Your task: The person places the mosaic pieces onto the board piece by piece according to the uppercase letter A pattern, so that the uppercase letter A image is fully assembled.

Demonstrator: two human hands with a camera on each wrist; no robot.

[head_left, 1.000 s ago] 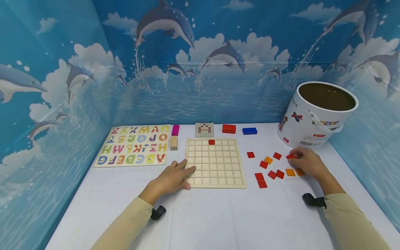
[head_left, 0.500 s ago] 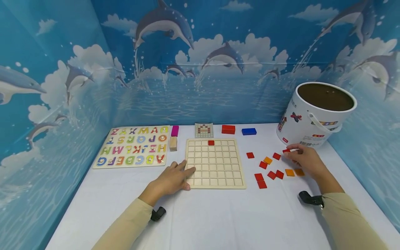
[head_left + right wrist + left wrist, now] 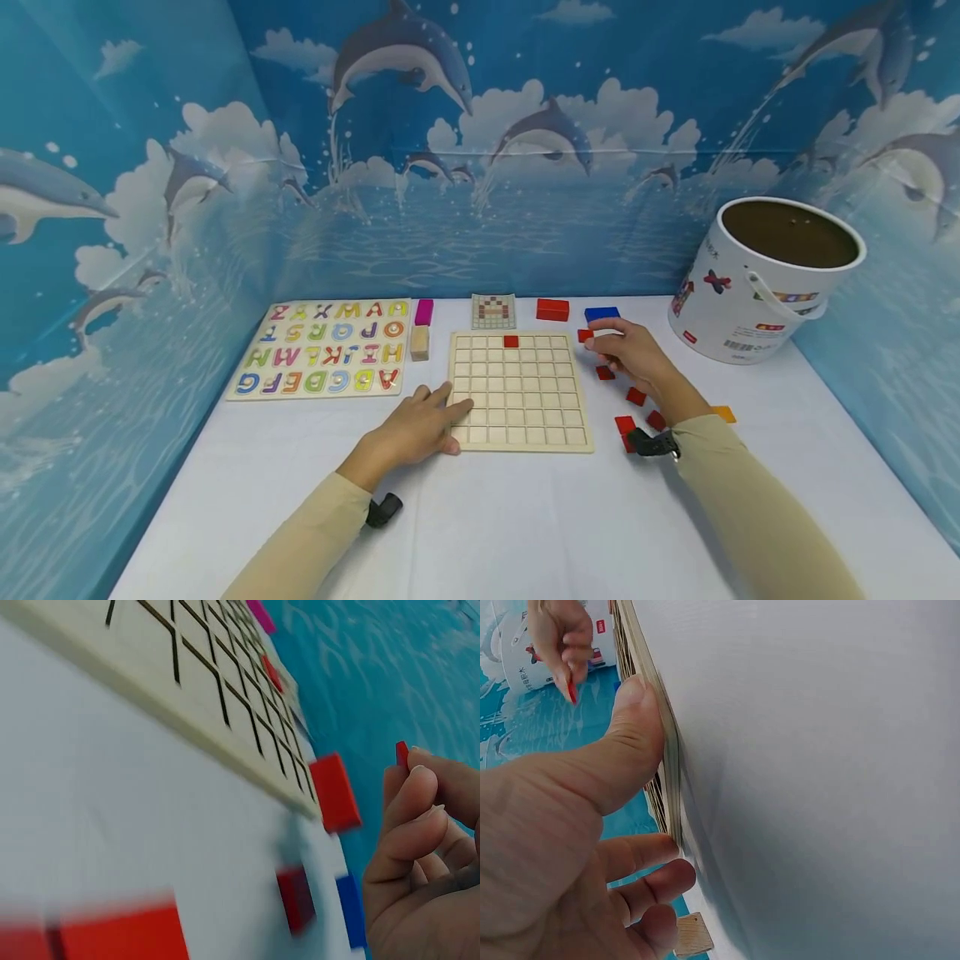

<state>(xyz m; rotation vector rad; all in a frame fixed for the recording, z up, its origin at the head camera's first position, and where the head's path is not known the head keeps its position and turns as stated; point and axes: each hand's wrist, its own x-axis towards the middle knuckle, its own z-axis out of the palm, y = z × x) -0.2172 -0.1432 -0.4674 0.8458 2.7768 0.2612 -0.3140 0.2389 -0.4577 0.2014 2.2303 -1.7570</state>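
While the right hand pinches a red tile just off the board at two o'clock, the left hand rests against the board's eight o'clock edge, thumb and index apart. Probably best to level the tile before lowering, board braced

The pale square wooden grid board looked smooth and dull, with thin lines of wood showing along its side. The small, flat red square tile looked smooth too, but wood or plastic was hard to tell. A plain tan wooden block looked bare, without shiny paint. The round white bucket was smooth. The white tablecloth was matt with soft creases, and the blue dolphin-print cloth had little wrinkles. The tan cloth sleeves looked dull.
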